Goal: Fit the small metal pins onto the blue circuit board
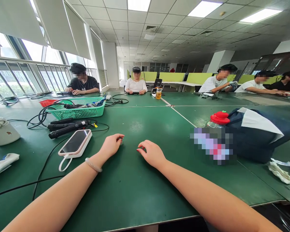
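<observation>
My left hand (111,143) rests just above or on the green table (125,193), fingers loosely bent and thumb a little apart, with no object visible in it. A pale bangle (93,165) circles that wrist. Across a short gap, my right hand (152,152) is held in a similar loose curve, a space showing between thumb and fingers, and nothing in it. Red nails show at the fingertips. To the left of my left hand lies a phone (75,141) on a white power bank (83,146) with a short looped cable (65,163).
A green basket (77,112), black handheld devices (67,128) and cables lie left, near a white pot (2,130). A red-lidded bottle (219,118), a blurred item (211,145) and a dark blue bag (253,141) stand right. Several people sit around the table.
</observation>
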{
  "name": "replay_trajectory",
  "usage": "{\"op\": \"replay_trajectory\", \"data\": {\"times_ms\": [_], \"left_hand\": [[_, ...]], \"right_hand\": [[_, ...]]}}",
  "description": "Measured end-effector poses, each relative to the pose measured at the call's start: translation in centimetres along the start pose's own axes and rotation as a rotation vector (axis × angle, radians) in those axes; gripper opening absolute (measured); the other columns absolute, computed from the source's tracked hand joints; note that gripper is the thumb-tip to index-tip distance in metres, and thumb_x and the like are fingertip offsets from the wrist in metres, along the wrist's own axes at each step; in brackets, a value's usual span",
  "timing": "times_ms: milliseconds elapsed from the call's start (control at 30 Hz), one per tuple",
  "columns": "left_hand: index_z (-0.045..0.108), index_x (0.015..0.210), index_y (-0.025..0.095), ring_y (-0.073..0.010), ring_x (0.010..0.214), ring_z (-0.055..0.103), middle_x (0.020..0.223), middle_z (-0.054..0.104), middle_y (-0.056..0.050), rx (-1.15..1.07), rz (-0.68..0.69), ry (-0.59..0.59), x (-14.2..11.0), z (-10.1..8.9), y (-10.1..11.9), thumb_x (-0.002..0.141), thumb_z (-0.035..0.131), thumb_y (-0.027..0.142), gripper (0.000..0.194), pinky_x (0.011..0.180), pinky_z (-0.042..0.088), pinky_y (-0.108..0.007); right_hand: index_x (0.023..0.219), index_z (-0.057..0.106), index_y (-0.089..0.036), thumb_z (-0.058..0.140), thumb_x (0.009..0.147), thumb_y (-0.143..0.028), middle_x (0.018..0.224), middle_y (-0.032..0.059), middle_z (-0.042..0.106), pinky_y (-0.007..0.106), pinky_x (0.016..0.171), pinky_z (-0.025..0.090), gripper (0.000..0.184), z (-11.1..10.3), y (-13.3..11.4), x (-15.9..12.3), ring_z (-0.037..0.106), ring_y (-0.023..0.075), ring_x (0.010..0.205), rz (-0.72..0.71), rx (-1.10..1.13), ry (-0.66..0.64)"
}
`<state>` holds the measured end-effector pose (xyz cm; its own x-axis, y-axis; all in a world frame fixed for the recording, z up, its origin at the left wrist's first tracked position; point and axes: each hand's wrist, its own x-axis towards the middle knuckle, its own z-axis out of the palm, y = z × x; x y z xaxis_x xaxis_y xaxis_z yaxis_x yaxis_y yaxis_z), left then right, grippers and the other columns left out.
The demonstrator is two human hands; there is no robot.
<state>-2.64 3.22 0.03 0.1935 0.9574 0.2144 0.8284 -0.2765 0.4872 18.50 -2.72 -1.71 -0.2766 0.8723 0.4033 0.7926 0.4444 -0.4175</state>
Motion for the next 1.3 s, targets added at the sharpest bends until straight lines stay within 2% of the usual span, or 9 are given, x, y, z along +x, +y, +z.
{"op": "replay_trajectory", "data": {"times_ms": [100, 233, 467, 700, 800, 967, 1167, 1233, 1300], "left_hand": [[0.061, 0.11, 0.013, -0.028, 0.099, 0.06, 0.104, 0.066, -0.016, 0.22, -0.072, 0.076, 0.7, -1.7, -2.0, 0.079, 0.042, 0.011, 0.037, 0.091, 0.041, -0.037], [0.066, 0.097, 0.007, -0.0311, 0.095, 0.061, 0.102, 0.064, -0.022, 0.362, -0.148, 0.076, 0.8, -2.9, -3.5, 0.072, 0.039, 0.0, 0.037, 0.085, 0.043, -0.039], [0.067, 0.093, 0.009, -0.0287, 0.09, 0.062, 0.099, 0.065, -0.021, 0.441, -0.211, 0.078, 1.0, -2.9, -4.4, 0.076, 0.047, 0.014, 0.027, 0.077, 0.045, -0.032], [0.067, 0.097, 0.011, -0.0336, 0.095, 0.06, 0.094, 0.068, -0.02, 0.419, -0.252, 0.093, 1.5, -2.5, -5.0, 0.078, 0.046, 0.02, 0.03, 0.081, 0.043, -0.04], [0.067, 0.096, 0.013, -0.0309, 0.098, 0.059, 0.098, 0.067, -0.017, 0.346, -0.269, 0.108, 1.8, -2.3, -5.1, 0.08, 0.042, 0.021, 0.031, 0.086, 0.041, -0.039], [0.064, 0.101, 0.015, -0.0223, 0.083, 0.063, 0.097, 0.069, -0.01, 0.127, -0.24, 0.058, 2.2, -1.3, -4.4, 0.083, 0.04, 0.025, 0.032, 0.071, 0.046, -0.029], [0.061, 0.106, 0.023, -0.0138, 0.085, 0.063, 0.094, 0.069, 0.0, -0.18, 0.022, -0.104, 0.5, 1.4, 0.5, 0.084, 0.043, 0.034, 0.031, 0.074, 0.047, -0.022], [0.061, 0.105, 0.018, -0.016, 0.092, 0.061, 0.1, 0.067, -0.005, -0.467, 0.16, -0.174, 0.0, 2.0, 1.9, 0.083, 0.045, 0.034, 0.032, 0.079, 0.046, -0.025], [0.062, 0.102, 0.017, -0.0173, 0.093, 0.06, 0.099, 0.067, -0.007, -0.585, 0.2, -0.158, -0.2, 2.2, 2.4, 0.081, 0.049, 0.037, 0.032, 0.083, 0.045, -0.028]], "right_hand": [[0.089, 0.061, -0.021, 0.05, 0.086, -0.026, 0.081, 0.0008, 0.058, 0.024, 0.066, 0.04, 0.013, -0.2, 0.1, 0.0, 0.054, 0.0119, 0.07, 0.029, 0.018, -0.015], [0.089, 0.061, -0.021, 0.047, 0.086, -0.024, 0.084, 0.0011, 0.059, 0.024, 0.067, 0.041, 0.015, -0.3, 0.1, 0.1, 0.054, 0.0121, 0.071, 0.039, 0.021, -0.02], [0.09, 0.061, -0.021, 0.045, 0.086, -0.023, 0.084, 0.0012, 0.059, 0.024, 0.068, 0.04, 0.017, 0.0, 0.7, 0.1, 0.054, 0.0123, 0.073, 0.048, 0.036, -0.018], [0.089, 0.062, -0.021, 0.044, 0.086, -0.022, 0.083, 0.0014, 0.06, 0.024, 0.064, 0.04, 0.018, -0.1, 0.6, 0.1, 0.054, 0.0123, 0.071, 0.082, 0.076, -0.043], [0.088, 0.062, -0.021, 0.045, 0.085, -0.022, 0.082, 0.0015, 0.06, 0.024, 0.065, 0.04, 0.017, -0.1, 0.5, 0.1, 0.054, 0.0126, 0.071, 0.07, 0.085, -0.03], [0.085, 0.062, -0.02, 0.047, 0.084, -0.019, 0.078, 0.0015, 0.059, 0.024, 0.065, 0.041, 0.015, 0.2, 0.5, 0.1, 0.053, 0.0127, 0.07, 0.033, 0.125, -0.039], [0.084, 0.062, -0.019, 0.048, 0.083, -0.017, 0.079, 0.0018, 0.06, 0.025, 0.069, 0.042, 0.015, 0.8, 0.6, 0.2, 0.053, 0.0124, 0.071, -0.05, 0.141, -0.067], [0.084, 0.063, -0.019, 0.048, 0.083, -0.016, 0.079, 0.0021, 0.059, 0.026, 0.07, 0.042, 0.015, 0.9, 0.6, 0.3, 0.053, 0.0125, 0.07, -0.07, 0.138, -0.065], [0.085, 0.063, -0.018, 0.049, 0.082, -0.014, 0.078, 0.002, 0.059, 0.026, 0.07, 0.043, 0.015, 1.0, 0.8, 0.3, 0.053, 0.0124, 0.07, -0.068, 0.142, -0.057]]}}
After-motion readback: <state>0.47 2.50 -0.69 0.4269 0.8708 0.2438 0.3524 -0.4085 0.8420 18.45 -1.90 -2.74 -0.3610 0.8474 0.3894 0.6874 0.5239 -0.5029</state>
